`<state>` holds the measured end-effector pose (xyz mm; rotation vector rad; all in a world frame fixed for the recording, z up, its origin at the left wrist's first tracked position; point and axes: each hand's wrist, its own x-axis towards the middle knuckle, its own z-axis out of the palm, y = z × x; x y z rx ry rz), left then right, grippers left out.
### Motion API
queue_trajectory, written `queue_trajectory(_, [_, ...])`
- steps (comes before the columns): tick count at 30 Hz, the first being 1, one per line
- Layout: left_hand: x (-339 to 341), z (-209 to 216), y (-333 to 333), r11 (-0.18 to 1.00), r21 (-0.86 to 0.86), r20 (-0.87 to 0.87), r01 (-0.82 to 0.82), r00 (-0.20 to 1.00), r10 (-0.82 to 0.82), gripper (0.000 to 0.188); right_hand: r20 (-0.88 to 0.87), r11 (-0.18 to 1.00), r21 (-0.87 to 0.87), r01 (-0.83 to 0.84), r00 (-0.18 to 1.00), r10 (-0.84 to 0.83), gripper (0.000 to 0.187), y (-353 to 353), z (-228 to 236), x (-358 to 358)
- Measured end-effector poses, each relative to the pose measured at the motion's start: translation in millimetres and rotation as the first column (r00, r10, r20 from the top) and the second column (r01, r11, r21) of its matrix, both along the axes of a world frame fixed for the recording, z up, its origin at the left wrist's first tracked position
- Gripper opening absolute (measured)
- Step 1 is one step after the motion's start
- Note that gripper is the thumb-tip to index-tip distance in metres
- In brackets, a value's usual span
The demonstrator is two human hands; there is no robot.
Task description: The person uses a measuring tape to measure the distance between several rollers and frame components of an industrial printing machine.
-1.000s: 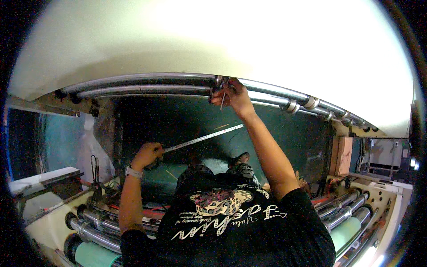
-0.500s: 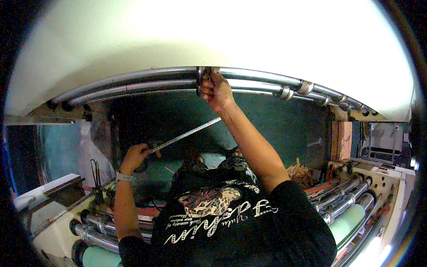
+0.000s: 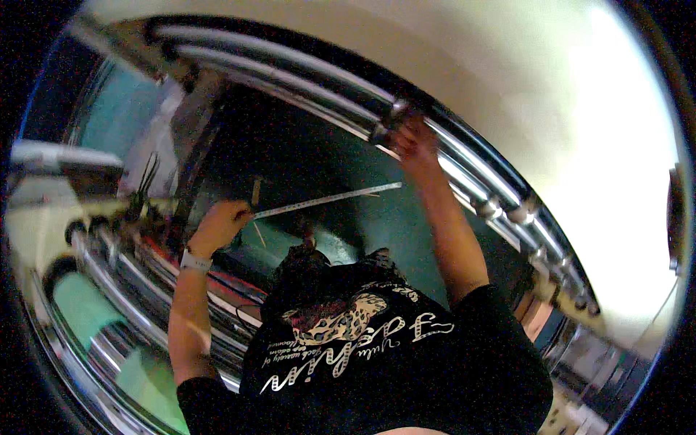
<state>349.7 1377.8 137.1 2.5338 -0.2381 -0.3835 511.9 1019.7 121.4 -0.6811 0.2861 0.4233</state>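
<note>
My left hand [image 3: 222, 225], low and to the left, is closed on one end of a thin white tape measure [image 3: 326, 199] with marks along it. The strip slants up to the right, and its far end stops in the air short of my right forearm. My right hand [image 3: 416, 143], smeared by motion, reaches out to a dark collar [image 3: 382, 133] on a pair of shiny metal rods [image 3: 290, 72]. Its fingers lie against the collar and look curled around it, though blur hides the exact grip.
More ring-shaped collars [image 3: 490, 209] sit along the rods at right. Beyond them rises a large pale machine surface [image 3: 536, 94]. Behind me at left are metal rollers [image 3: 138, 290] and a light green roll [image 3: 85, 308]. Thin scraps lie on the dark green floor [image 3: 348, 170].
The whole view has turned, so the rods now slope down to the right. The tape measure's free end shows apart from my right arm. Both hands stay at their places.
</note>
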Motion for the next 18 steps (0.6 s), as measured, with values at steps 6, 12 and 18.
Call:
queue_trajectory(6, [10,-25,-34,0.999,-0.02,-0.049,0.039,0.998,-0.04,0.017,0.311,0.405,-0.907,0.116,0.832,0.46,0.017,-150,-97,-12])
queue_trajectory(12, [82,-23,-100,0.956,-0.069,-0.029,0.284,0.958,-0.287,0.016,0.424,0.116,-0.863,0.492,0.577,0.698,0.029,-133,-51,-20])
queue_trajectory(18, [142,-15,-164,0.918,-0.183,0.117,0.352,0.935,-0.335,0.019,0.318,-0.238,-0.801,0.549,0.728,0.607,0.025,-161,15,-80])
